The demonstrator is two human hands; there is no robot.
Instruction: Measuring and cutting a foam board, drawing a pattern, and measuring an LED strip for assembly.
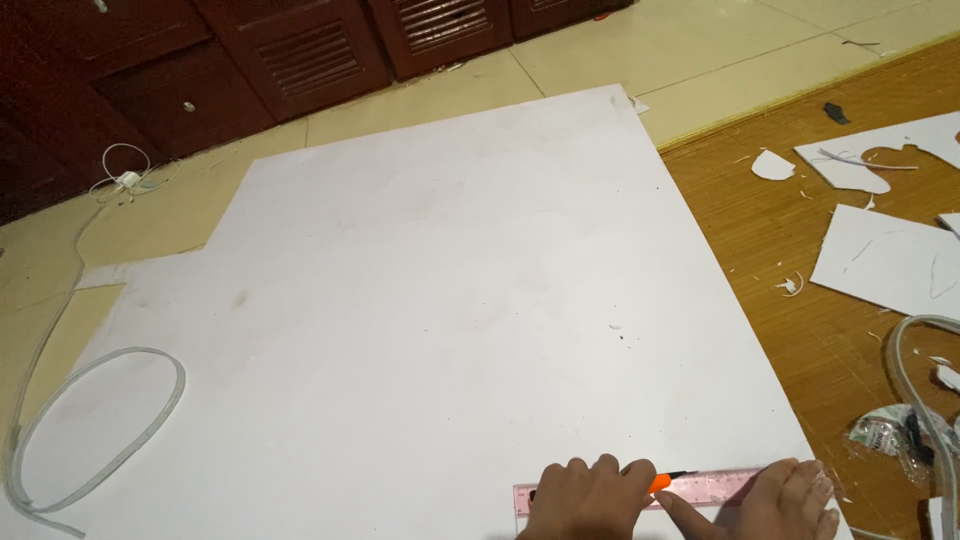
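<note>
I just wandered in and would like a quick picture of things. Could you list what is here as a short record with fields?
Place: floor, with a big white sheet lying partly on a brown mat
Left hand: pressed on a pink ruler at the sheet's near edge
Right hand: only one finger shows, by an orange cutter
Foot: on the ruler's right end
Nearby: clear tube, white scraps, dark cabinets
</note>
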